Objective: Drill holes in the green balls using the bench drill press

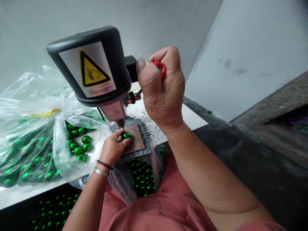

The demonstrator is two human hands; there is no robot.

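A knob (164, 72) is gripped by the right hand (163, 93); by the board's (137, 141) left edge, a ball (126, 135) is pinched by the left hand (113, 147). Green balls (27, 175) are bagged left.

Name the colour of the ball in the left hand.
The ball is shiny green, in the head view.

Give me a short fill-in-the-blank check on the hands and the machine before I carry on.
1. The ball in the left hand, over the brown board, is coloured ____.
2. The handle end showing in the right hand is coloured ____.
3. The warning sign on the machine's black head is shaped like a ____.

Missing words: green; red; triangle.
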